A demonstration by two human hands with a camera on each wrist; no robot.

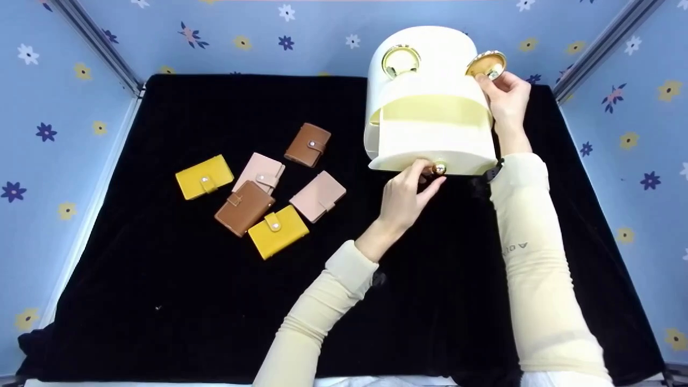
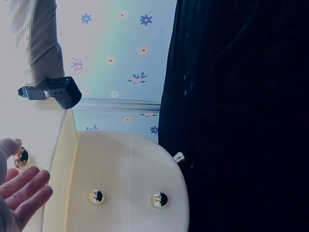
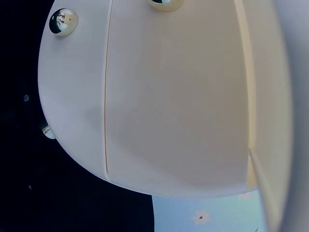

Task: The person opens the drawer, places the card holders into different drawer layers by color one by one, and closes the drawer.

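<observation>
A white rounded cabinet [image 1: 430, 48] stands at the back right in the head view, its top drawer [image 1: 435, 134] pulled out. My left hand [image 1: 403, 196] pinches the round gold knob [image 1: 439, 168] on the drawer front; the same knob [image 2: 21, 157] shows beside the fingers in the left wrist view. With thumb and fingers, my right hand [image 1: 508, 99] holds a round gold ear-like piece [image 1: 486, 64] at the cabinet's upper right. Its counterpart, a second gold round piece [image 1: 401, 62], sits at the upper left. My right hand is out of sight in the right wrist view.
Several small snap wallets lie left of the cabinet: a brown one [image 1: 308, 145], pink ones, one a pink wallet [image 1: 318, 196], and yellow ones, one a yellow wallet [image 1: 204, 177]. Black cloth [image 1: 188, 312] covers the table. Flowered panels [image 1: 258, 37] stand around it.
</observation>
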